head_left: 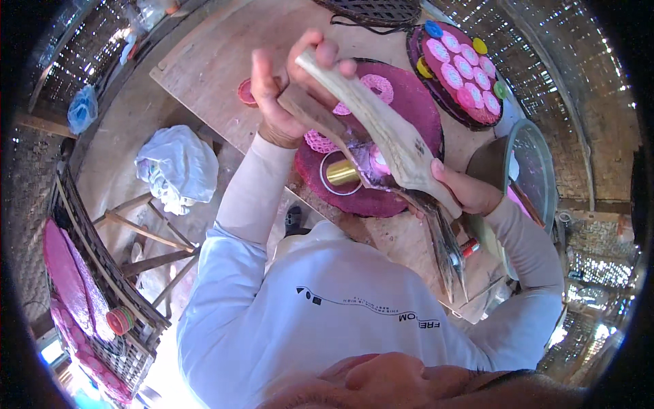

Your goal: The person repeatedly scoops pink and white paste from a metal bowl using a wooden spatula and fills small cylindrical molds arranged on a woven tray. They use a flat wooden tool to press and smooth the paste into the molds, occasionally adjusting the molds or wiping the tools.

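Note:
Over the worktable I hold a hinged wooden lever press (385, 129) with two long arms spread apart at one end. My left hand (289, 88) is closed about the free ends of both arms, with its fingers over the paler one. Nearer the joined end, my right hand (470, 189) grips the press from the right. Pink dough (378, 160) shows between the arms at a purple-stained part. A gold cylinder (342, 172) appears to stick out beneath it. Under the press lies a magenta round mat (415, 102) bearing a white ring (323, 178) and pink lacy rounds (377, 88).
A woven tray (482, 121) at the far right holds several pink rounds and coloured plastic rings. At right stands a bucket (545, 163). A red ring-shaped piece (246, 92) lies on the worktable (204, 75). On the left are a white bag (177, 167) and a woven rack (102, 252).

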A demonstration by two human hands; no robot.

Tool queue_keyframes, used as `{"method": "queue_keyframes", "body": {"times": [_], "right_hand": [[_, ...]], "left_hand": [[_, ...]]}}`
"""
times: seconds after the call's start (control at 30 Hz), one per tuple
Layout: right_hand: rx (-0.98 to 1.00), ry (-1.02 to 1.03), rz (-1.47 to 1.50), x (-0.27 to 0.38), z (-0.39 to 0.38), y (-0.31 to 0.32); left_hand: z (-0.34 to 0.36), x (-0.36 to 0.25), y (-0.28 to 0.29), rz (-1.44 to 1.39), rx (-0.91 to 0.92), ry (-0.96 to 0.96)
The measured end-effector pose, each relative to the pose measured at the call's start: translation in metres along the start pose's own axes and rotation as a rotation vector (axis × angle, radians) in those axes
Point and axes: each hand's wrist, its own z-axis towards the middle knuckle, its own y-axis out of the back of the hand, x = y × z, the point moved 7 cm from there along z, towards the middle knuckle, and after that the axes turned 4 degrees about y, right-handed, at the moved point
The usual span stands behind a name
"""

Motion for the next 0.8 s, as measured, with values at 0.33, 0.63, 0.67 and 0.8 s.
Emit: {"method": "queue_keyframes", "body": {"times": [0.33, 0.63, 0.67, 0.8], "right_hand": [[-0.157, -0.058, -0.424, -0.037, 0.045, 0.031], [-0.191, -0.081, -0.456, -0.033, 0.042, 0.021], [-0.189, -0.119, -0.403, -0.037, 0.039, 0.022], [-0.260, -0.103, -0.404, -0.025, 0.024, 0.023]], "left_hand": [[-0.045, -0.010, 0.049, -0.046, -0.237, -0.016], [-0.057, -0.012, 0.063, -0.063, -0.360, -0.081], [-0.060, -0.007, 0.064, -0.074, -0.395, -0.078], [-0.062, 0.007, 0.069, -0.136, -0.390, -0.097]]}}
